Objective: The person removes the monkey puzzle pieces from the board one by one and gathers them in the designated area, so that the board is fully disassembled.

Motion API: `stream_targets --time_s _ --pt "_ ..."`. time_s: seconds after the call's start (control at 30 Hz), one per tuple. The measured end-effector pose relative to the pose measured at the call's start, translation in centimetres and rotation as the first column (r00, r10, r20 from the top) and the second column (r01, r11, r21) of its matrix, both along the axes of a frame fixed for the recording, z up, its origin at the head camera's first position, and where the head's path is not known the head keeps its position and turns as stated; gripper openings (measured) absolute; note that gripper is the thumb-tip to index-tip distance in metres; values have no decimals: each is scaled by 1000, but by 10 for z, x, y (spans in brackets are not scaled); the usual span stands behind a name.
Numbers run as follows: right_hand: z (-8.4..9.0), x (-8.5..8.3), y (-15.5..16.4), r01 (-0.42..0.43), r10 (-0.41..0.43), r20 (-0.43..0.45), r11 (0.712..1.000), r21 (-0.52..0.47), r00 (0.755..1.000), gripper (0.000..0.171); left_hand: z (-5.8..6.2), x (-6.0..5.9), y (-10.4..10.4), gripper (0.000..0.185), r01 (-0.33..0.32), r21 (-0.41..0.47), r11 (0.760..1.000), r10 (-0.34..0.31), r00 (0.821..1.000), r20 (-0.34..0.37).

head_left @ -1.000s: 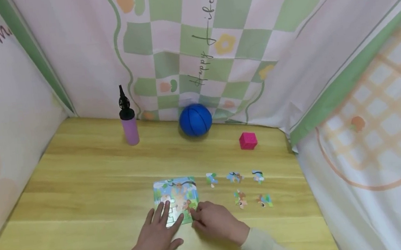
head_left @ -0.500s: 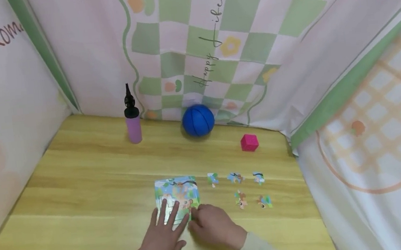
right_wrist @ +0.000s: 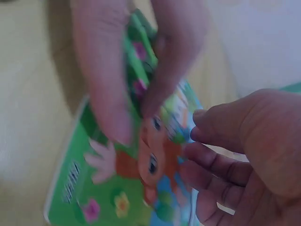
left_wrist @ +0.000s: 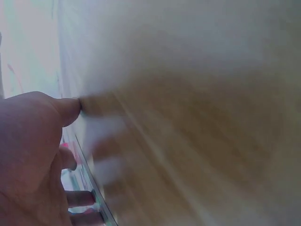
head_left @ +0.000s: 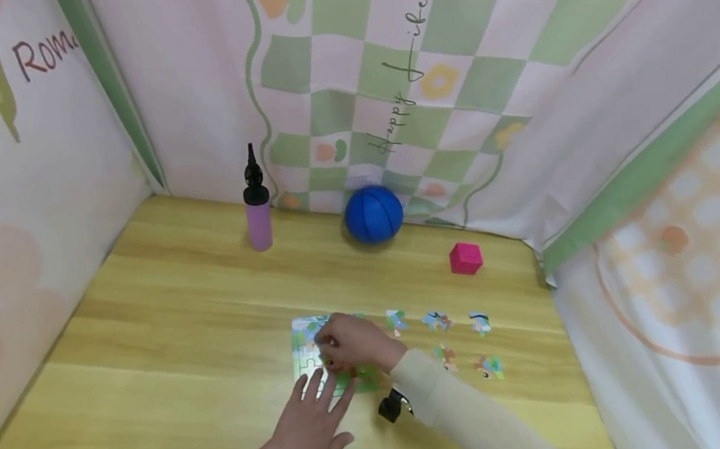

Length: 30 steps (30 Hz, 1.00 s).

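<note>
A small jigsaw puzzle (head_left: 301, 329) with a monkey picture lies on the table, partly filled; outlines show in its pale lower left part. My left hand (head_left: 305, 429) is flat, its spread fingertips resting on the puzzle's lower edge. Over the puzzle's upper middle, my right hand (head_left: 357, 338) has curled fingers, thumb close to the index finger. In the right wrist view its fingertips are right at the blue edge of the picture, beside the monkey's face (right_wrist: 150, 150); I cannot tell whether they pinch a piece. Left fingers (right_wrist: 101, 70) hang blurred over the green part.
Several loose puzzle pieces lie right of the board, among them a blue one (head_left: 479, 323) and a brown-and-green one (head_left: 490, 367). Behind stand a purple hand pump (head_left: 259, 224), a blue ball (head_left: 373, 214) and a pink cube (head_left: 465, 259), near the curtain (head_left: 330, 66).
My right hand has moved up and left from the puzzle's lower right corner to over its upper middle. The left hand stays on the lower edge. The head view has shifted slightly.
</note>
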State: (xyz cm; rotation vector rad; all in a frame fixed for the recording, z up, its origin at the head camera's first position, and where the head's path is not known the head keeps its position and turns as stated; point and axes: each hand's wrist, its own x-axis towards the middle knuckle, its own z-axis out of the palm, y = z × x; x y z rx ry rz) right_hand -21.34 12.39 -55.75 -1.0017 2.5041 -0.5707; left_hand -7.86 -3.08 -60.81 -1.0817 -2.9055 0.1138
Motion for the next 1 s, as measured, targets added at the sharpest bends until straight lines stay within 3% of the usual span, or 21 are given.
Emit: stream_targets --time_s 0.13,0.33,0.5,0.73,0.87,1.0 --pt "-3 4 0 35 -34 -22 999 30 999 18 -3 -1 7 76 3 -7 1000 -3 1000 -10" --pt "-4 8 0 122 -122 42 992 8 992 15 -3 1 13 77 -21 34 999 20 1000 23" --pt "-7 6 -4 150 -148 57 988 -44 987 6 -6 -1 12 78 -29 34 999 29 1000 7" --pt "-4 4 -8 178 -148 167 967 -180 975 6 -6 0 4 76 -41 108 993 38 999 25" --pt "8 -2 14 240 -200 174 935 -260 964 7 -4 -1 1 75 -25 121 992 18 998 57" --pt "20 -6 65 283 -257 134 926 -248 957 7 1 -5 -2 74 -14 124 992 3 996 86"
